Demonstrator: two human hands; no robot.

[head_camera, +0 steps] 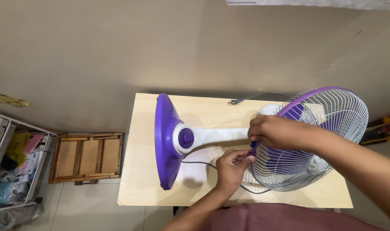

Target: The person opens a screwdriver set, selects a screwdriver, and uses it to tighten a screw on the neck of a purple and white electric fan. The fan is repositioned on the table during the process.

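Pinching the fan's thin wire grille (315, 141) rim with both hands' fingers closed, I judge it light, springy, bendable.

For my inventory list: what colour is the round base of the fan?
Purple; the fan base shows best in the head view, lying on its side on the table.

bare forearms, maroon garment (280, 218)
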